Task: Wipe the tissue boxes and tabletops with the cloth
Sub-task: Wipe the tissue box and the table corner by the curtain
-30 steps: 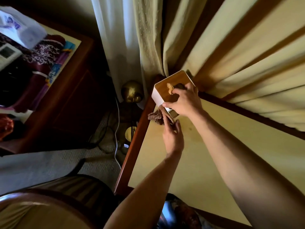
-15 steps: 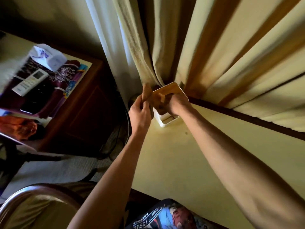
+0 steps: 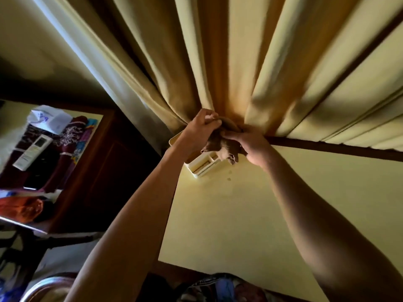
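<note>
Against curtains, over desk: both grips, left hand and right hand, closed on cloth, bunching it above tissue box for wiping.

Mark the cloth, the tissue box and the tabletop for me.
cloth [image 3: 220, 147], head view, on its hanging brown bunch.
tissue box [image 3: 201, 167], head view, on its white front wall.
tabletop [image 3: 229, 214], head view, on its bare yellow surface.

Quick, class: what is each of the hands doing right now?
Left hand: closed, gripping the brown cloth.
Right hand: closed, gripping the same cloth.
</note>
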Action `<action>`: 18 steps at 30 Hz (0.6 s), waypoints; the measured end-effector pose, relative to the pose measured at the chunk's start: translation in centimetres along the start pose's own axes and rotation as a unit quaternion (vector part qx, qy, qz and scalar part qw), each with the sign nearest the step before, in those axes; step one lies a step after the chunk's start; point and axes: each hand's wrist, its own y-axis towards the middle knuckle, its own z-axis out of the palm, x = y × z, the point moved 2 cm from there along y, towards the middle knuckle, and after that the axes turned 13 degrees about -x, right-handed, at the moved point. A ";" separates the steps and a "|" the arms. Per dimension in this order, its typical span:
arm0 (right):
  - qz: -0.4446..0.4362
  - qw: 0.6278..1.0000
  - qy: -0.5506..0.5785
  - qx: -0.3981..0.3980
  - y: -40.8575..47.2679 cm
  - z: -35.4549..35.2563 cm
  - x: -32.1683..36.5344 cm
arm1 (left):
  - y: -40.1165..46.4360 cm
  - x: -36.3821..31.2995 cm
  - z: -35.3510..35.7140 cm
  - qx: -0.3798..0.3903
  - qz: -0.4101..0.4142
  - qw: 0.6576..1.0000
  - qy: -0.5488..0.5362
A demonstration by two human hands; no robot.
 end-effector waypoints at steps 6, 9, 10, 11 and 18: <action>0.032 0.966 -0.032 -0.253 2.1 -3.9 -4.4 | 2.0 3.0 -0.5 -0.015 0.043 0.930 0.365; 0.011 0.950 -0.085 -0.300 2.3 -3.7 -4.8 | 2.8 4.6 -0.7 0.031 0.027 0.870 0.491; 0.021 0.955 -0.078 -0.286 2.1 -2.9 -4.7 | 3.2 5.2 -0.6 0.032 0.017 0.864 0.502; 0.040 0.961 -0.066 -0.265 2.1 -2.0 -5.1 | 3.4 5.4 -0.6 0.030 0.008 0.860 0.509; 0.120 0.979 -0.117 -0.114 3.7 2.4 -7.2 | 3.8 6.1 -0.6 -0.007 -0.008 0.868 0.497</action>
